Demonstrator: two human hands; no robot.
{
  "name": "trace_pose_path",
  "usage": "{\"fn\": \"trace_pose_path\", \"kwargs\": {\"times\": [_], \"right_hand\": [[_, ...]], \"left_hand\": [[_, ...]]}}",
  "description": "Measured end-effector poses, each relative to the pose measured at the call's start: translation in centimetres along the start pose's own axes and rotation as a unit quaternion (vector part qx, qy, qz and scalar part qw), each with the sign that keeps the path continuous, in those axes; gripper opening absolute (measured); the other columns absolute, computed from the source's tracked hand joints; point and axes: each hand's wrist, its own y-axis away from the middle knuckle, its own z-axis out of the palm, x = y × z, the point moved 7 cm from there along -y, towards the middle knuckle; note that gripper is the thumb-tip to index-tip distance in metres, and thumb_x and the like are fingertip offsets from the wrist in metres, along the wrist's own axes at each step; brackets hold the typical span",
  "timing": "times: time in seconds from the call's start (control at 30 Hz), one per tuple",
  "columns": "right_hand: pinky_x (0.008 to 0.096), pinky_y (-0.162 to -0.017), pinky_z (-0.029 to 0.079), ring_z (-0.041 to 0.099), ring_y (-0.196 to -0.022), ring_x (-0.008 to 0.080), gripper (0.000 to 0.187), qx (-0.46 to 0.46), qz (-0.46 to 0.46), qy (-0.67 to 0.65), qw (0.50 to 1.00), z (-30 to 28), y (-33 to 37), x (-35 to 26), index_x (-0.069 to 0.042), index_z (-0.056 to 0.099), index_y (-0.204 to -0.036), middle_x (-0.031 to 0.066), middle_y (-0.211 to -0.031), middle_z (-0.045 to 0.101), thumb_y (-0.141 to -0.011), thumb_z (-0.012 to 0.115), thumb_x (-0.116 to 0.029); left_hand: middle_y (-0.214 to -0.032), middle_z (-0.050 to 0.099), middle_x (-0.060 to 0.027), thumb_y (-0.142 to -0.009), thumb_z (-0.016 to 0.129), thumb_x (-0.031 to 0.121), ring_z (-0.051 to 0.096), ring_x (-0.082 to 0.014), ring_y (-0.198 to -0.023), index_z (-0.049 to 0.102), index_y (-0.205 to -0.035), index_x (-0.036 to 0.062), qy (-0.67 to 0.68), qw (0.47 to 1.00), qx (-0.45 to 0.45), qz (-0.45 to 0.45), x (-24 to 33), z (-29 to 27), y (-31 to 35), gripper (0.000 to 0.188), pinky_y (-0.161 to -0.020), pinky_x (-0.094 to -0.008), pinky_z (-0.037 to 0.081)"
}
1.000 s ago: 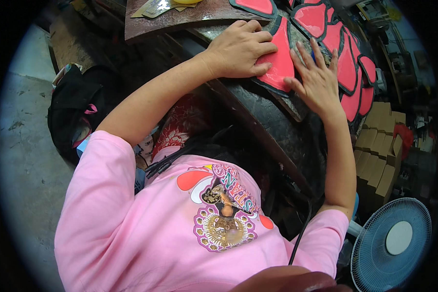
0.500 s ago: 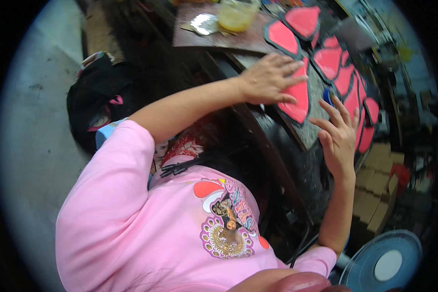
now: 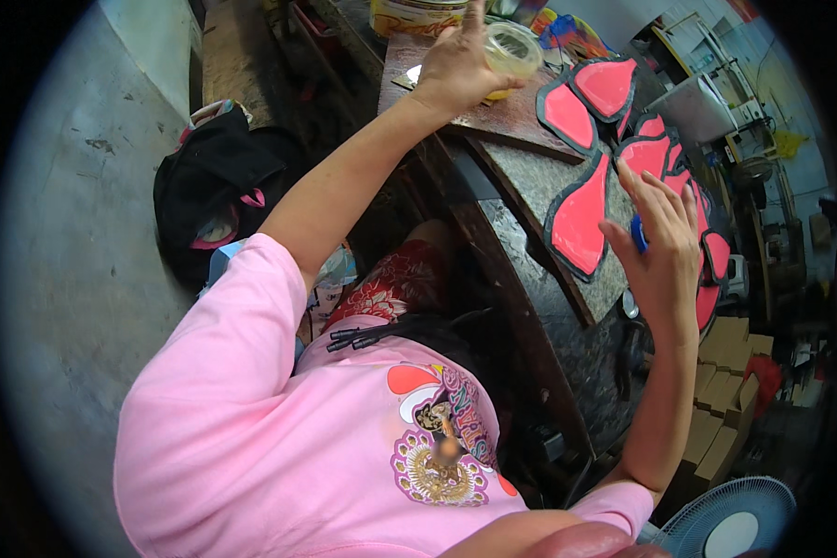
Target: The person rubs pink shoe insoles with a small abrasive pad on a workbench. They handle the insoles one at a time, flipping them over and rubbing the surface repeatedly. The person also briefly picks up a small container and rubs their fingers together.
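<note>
My left hand (image 3: pixel 458 73) reaches to the far side of the table, its thumb and fingers around a clear plastic tub (image 3: pixel 513 48) with something yellowish in it. The tub is above a reddish-brown board (image 3: pixel 493 126). My right hand (image 3: pixel 662 232) hovers loosely curved over the right part of the table, fingers apart. A small blue thing (image 3: pixel 638 232) shows between its thumb and fingers; whether they touch it I cannot tell. Between my hands lies a pink teardrop-shaped piece (image 3: pixel 578 225) with a dark grey border. Several similar pieces (image 3: pixel 567 116) lie beyond and to the right.
A grey speckled slab (image 3: pixel 530 177) lies under the pink pieces. A large yellow tin (image 3: pixel 409 17) stands at the far edge. Cardboard boxes (image 3: pixel 716 409) and a fan (image 3: pixel 730 525) are at the right. A black bag (image 3: pixel 219 195) is at the left.
My left hand has left the pink teardrop-shaped piece and moved away to the clear tub, taking hold of it. My right hand stays over the right side. The whole view has shifted slightly.
</note>
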Motion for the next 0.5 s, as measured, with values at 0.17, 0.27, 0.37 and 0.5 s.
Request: {"fn": "trace_pose_path", "kwargs": {"times": [0.17,0.27,0.37,0.5], "right_hand": [[0.0377,-0.081,0.054,0.070,-0.084,0.0219,0.078,-0.169,0.174,-0.203,0.949,3.0,-2.1,0.1,-0.015,0.043,-0.154,0.0103,-0.090,0.074,-0.085,0.079,-0.023],[0.0346,-0.055,0.053,0.066,-0.056,0.0199,0.071,-0.189,0.202,-0.226,0.934,4.1,-3.5,0.2,-0.004,0.049,-0.141,0.0119,-0.072,0.068,-0.083,0.082,-0.027],[0.0286,-0.038,0.049,0.064,-0.050,0.0161,0.055,-0.243,0.213,-0.325,0.889,5.5,-3.7,0.7,0.001,0.058,-0.123,0.0087,-0.071,0.065,-0.080,0.084,-0.022],[0.0241,-0.032,0.043,0.060,-0.043,0.0128,0.059,-0.308,0.229,-0.441,0.811,6.2,-2.2,1.3,0.000,0.051,-0.138,0.0043,-0.063,0.062,-0.091,0.075,-0.027]], "left_hand": [[-0.121,0.064,-0.0070,-0.071,0.085,0.034,0.056,-0.0331,-0.114,0.034,-0.157,0.0158,-0.065,0.918,0.101,0.377,8.2,0.9,4.8,0.101,-0.099,-0.0433,0.048],[-0.124,0.063,-0.0021,-0.077,0.078,0.029,0.056,-0.0283,-0.116,0.051,-0.143,0.0200,-0.114,0.878,0.082,0.458,11.4,2.5,7.3,0.072,-0.099,-0.0427,0.048],[-0.125,0.063,-0.0008,-0.080,0.074,0.029,0.056,-0.0255,-0.119,0.062,-0.129,0.0199,-0.222,0.816,0.111,0.521,13.4,3.8,9.1,0.052,-0.099,-0.0414,0.048],[-0.136,0.053,-0.0137,-0.071,0.087,0.038,0.051,-0.0324,-0.124,0.039,-0.150,0.0037,-0.280,0.783,0.107,0.546,12.9,5.6,9.1,0.099,-0.103,-0.0436,0.045]]}}
